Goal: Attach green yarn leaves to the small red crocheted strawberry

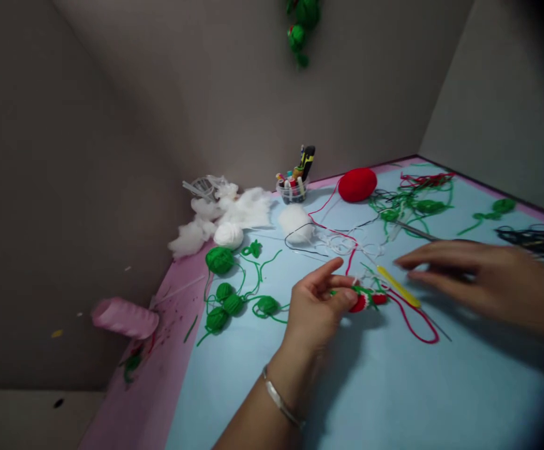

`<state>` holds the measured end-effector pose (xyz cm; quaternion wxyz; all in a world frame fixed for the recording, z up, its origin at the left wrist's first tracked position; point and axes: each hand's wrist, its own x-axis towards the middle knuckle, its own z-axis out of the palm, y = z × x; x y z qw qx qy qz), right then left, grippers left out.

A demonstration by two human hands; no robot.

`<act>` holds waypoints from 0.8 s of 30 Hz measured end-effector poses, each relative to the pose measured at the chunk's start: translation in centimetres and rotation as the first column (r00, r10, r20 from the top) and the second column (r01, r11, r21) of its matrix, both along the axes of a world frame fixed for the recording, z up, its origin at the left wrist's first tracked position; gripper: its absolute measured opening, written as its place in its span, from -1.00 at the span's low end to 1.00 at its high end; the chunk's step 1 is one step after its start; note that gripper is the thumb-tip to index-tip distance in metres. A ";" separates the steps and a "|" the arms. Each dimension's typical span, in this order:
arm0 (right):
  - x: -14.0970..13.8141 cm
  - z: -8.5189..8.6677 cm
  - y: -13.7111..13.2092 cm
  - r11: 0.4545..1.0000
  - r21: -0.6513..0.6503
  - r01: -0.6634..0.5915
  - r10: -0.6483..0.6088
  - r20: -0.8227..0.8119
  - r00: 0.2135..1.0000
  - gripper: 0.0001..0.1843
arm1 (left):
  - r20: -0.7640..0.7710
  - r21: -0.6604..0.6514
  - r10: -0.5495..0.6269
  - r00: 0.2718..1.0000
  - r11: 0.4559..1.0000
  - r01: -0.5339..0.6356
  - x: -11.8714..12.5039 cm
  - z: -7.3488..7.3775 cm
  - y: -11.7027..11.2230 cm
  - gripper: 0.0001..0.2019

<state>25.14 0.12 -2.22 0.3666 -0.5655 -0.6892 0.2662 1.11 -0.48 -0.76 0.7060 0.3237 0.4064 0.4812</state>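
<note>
My left hand, a silver bangle on its wrist, pinches a small crocheted piece in red, white and green between thumb and fingers. Its fingertips partly cover the piece. Just right of it lies a crochet hook with a yellow handle, beside a loop of red yarn. My right hand hovers to the right of the hook, blurred by motion, with thumb and forefinger stretched out and apart. Behind its fingers shows a grey metal shaft, partly hidden; contact with the hand is unclear.
Several green yarn balls lie left, near white stuffing and a white yarn ball. A tub of pens and a red yarn ball stand at the back. Tangled green yarn lies right. A pink spool is at the left edge.
</note>
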 end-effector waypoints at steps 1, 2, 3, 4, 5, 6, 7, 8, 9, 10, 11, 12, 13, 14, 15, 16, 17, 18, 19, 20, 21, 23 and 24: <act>-2.0 0.5 -0.8 0.996 -0.025 -0.090 0.090 -0.022 0.996 -0.67 | -0.003 0.006 0.009 1.000 1.000 -0.009 0.1 0.1 -0.1 -0.40; -3.7 0.8 -1.4 0.986 -0.072 -0.150 0.145 -0.075 0.987 -0.64 | -0.010 0.015 0.017 1.000 1.000 -0.016 0.2 0.2 -0.1 -0.39; -5.1 1.0 -2.0 0.973 -0.125 -0.195 0.179 -0.128 0.975 -0.61 | -0.019 0.024 0.016 1.000 1.000 -0.015 0.4 0.3 -0.2 -0.39; -6.1 1.1 -2.4 0.972 -0.153 -0.180 0.156 -0.158 0.975 -0.61 | -0.029 0.030 0.008 1.000 1.000 -0.007 0.5 0.4 -0.2 -0.39; -6.7 1.1 -2.7 0.974 -0.167 -0.151 0.116 -0.203 0.972 -0.61 | -0.039 0.029 -0.004 0.999 1.000 0.005 0.6 0.5 -0.3 -0.40; -7.0 1.1 -2.8 0.975 -0.187 -0.124 0.077 -0.238 0.968 -0.60 | -0.050 0.024 -0.016 0.999 1.000 0.018 0.6 0.7 -0.3 -0.41; -7.0 1.1 -2.7 0.973 -0.209 -0.096 0.036 -0.271 0.962 -0.58 | -0.065 0.016 -0.027 0.998 0.999 0.028 0.7 0.8 -0.3 -0.42; -7.0 1.1 -2.7 0.968 -0.237 -0.079 0.003 -0.307 0.952 -0.56 | -0.085 0.011 -0.032 0.996 0.999 0.033 0.6 0.9 -0.3 -0.45; -6.8 1.2 -2.5 0.961 -0.267 -0.071 -0.026 -0.341 0.940 -0.54 | -0.110 0.013 -0.030 0.994 0.999 0.032 0.6 1.1 -0.3 -0.47; -6.7 1.4 -2.4 0.954 -0.293 -0.065 -0.050 -0.370 0.928 -0.51 | -0.140 0.023 -0.024 0.990 0.999 0.028 0.6 1.3 -0.2 -0.48; -6.6 1.5 -2.3 0.950 -0.308 -0.057 -0.072 -0.393 0.917 -0.48 | -0.178 0.041 -0.019 0.984 0.999 0.026 0.5 1.5 -0.2 -0.49; -6.5 1.7 -2.3 0.947 -0.317 -0.050 -0.089 -0.408 0.909 -0.47 | -0.215 0.063 -0.015 0.976 0.998 0.029 0.4 1.6 -0.2 -0.48; -6.5 1.8 -2.3 0.946 -0.320 -0.044 -0.097 -0.413 0.905 -0.46 | -0.245 0.088 -0.016 0.969 0.995 0.038 0.4 1.8 -0.2 -0.43; -6.5 1.9 -2.3 0.947 -0.318 -0.041 -0.100 -0.415 0.904 -0.45 | -0.265 0.106 -0.026 0.964 0.993 0.056 0.4 1.9 -0.2 -0.37; -6.5 2.0 -2.3 0.946 -0.321 -0.045 -0.098 -0.414 0.905 -0.44 | -0.278 0.117 -0.045 0.960 0.990 0.080 0.4 2.0 -0.3 -0.29; -6.5 2.1 -2.4 0.944 -0.326 -0.050 -0.095 -0.414 0.906 -0.43 | -0.289 0.122 -0.067 0.955 0.987 0.106 0.4 2.1 -0.3 -0.23; -6.5 2.1 -2.4 0.943 -0.327 -0.055 -0.090 -0.411 0.907 -0.43 | -0.303 0.124 -0.084 0.949 0.984 0.127 0.4 2.1 -0.4 -0.20; -6.4 2.1 -2.5 0.946 -0.319 -0.054 -0.083 -0.399 0.913 -0.43 | -0.329 0.129 -0.090 0.940 0.982 0.140 0.5 2.0 -0.5 -0.20; -6.4 2.1 -2.5 0.955 -0.293 -0.045 -0.073 -0.379 0.923 -0.46 | -0.369 0.142 -0.085 0.925 0.979 0.146 0.5 1.8 -0.5 -0.22; -6.3 2.0 -2.5 0.967 -0.252 -0.036 -0.057 -0.350 0.935 -0.51 | -0.420 0.166 -0.068 0.905 0.975 0.151 0.6 1.6 -0.6 -0.26; -6.2 1.9 -2.6 0.979 -0.203 -0.032 -0.035 -0.317 0.948 -0.57 | -0.474 0.205 -0.044 0.879 0.966 0.159 0.6 1.4 -0.7 -0.30; -6.0 1.7 -2.5 0.994 -0.096 -0.058 0.030 -0.270 0.962 -0.70 | -0.579 0.337 0.032 0.815 0.920 0.203 0.6 0.8 -1.0 -0.36; -6.0 1.6 -2.5 0.995 -0.057 -0.083 0.065 -0.264 0.962 -0.73 | -0.624 0.419 0.089 0.776 0.877 0.236 0.6 0.5 -1.1 -0.38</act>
